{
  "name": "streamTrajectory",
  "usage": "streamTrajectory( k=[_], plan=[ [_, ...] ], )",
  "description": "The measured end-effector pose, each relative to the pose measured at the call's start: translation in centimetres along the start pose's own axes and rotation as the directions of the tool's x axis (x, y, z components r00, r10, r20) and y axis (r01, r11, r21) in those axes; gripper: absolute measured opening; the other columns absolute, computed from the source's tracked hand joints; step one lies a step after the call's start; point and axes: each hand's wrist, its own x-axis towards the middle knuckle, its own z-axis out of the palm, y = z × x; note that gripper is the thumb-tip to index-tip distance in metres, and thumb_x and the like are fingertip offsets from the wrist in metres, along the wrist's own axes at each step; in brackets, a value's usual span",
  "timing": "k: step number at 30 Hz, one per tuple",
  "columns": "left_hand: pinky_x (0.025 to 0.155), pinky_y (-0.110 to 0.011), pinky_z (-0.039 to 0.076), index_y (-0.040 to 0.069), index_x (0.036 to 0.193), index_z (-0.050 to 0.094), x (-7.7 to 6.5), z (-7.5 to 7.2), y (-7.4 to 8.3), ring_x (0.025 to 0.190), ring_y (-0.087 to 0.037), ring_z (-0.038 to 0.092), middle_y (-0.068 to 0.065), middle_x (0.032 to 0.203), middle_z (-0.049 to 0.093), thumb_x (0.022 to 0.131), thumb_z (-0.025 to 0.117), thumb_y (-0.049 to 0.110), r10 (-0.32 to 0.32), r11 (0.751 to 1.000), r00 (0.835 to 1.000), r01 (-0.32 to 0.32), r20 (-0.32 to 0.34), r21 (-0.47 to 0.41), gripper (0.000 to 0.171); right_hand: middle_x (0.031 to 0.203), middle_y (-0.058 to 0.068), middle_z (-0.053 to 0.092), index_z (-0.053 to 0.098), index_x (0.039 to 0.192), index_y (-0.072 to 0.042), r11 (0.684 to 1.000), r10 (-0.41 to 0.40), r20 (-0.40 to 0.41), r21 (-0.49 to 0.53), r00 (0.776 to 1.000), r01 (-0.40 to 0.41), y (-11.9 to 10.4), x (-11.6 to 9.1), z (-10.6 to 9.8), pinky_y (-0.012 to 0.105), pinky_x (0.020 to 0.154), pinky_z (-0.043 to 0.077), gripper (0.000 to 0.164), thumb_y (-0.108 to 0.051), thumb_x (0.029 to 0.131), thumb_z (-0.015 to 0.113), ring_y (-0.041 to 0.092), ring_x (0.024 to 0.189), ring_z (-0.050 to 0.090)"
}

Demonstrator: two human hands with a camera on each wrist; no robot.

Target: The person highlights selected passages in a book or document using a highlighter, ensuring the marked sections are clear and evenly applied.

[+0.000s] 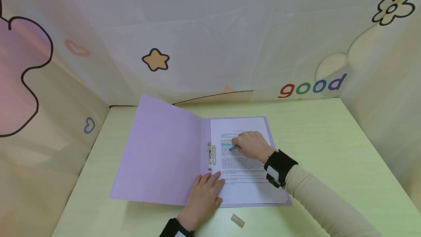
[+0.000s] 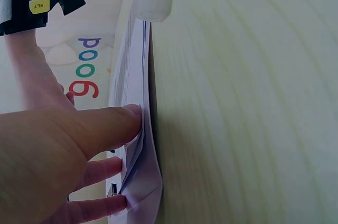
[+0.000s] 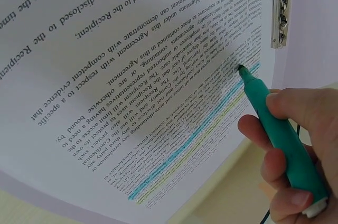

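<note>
A teal highlighter (image 3: 285, 142) is gripped in my right hand (image 1: 252, 145), between the thumb and curled fingers. Its tip meets the printed page (image 1: 243, 193), just beside a blue-marked line (image 3: 195, 129) and a yellow-marked one. The sheets lie on the right side of an open purple folder (image 1: 161, 156). My left hand (image 1: 204, 195) rests with spread fingers on the lower left of the page near the folder's spine. In the left wrist view its thumb (image 2: 119, 123) lies at the front edge of the paper stack.
A metal clip (image 1: 209, 156) sits on the folder's spine, left of the sheets. One small pale, cap-like piece (image 1: 238, 220) lies on the light green table (image 1: 315, 131) in front of the folder. A printed cloth (image 1: 210, 46) hangs behind and at both sides.
</note>
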Motion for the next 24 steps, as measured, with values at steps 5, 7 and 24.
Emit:
streamTrajectory(
  k=[5,7,24],
  plan=[
    [0.097,-0.049,0.036,0.018,0.123,0.054,0.00,0.09,0.00,0.116,-0.027,0.043,-0.004,0.134,0.046,0.079,0.065,0.036,-0.007,1.000,1.000,0.007,0.006,-0.010,0.049,0.079,0.001,0.067,0.069,0.084,-0.018,1.000,0.004,0.008,-0.010,1.000,-0.004,0.11,-0.07,-0.14,0.019,0.042,0.035,0.008,-0.013,0.080,0.064,0.008,0.052,0.042],
    [0.097,-0.048,0.036,0.018,0.123,0.054,-0.02,0.11,0.00,0.116,-0.027,0.043,-0.004,0.134,0.046,0.079,0.065,0.036,-0.006,1.000,1.000,0.006,0.002,-0.009,0.049,0.080,0.001,0.067,0.069,0.085,-0.018,1.000,0.006,0.012,-0.016,1.000,-0.006,0.17,-0.10,-0.15,0.019,0.042,0.035,0.009,-0.013,0.080,0.064,0.008,0.052,0.042],
    [0.096,-0.047,0.036,0.018,0.123,0.054,-0.07,0.28,-0.09,0.116,-0.026,0.043,-0.004,0.135,0.046,0.079,0.066,0.037,0.001,1.000,1.000,-0.001,-0.009,0.005,0.050,0.079,0.002,0.067,0.069,0.085,-0.016,1.000,0.006,0.026,0.004,1.000,-0.006,0.88,-0.75,-0.53,0.020,0.043,0.035,0.010,-0.011,0.079,0.063,0.009,0.054,0.045]
  ],
)
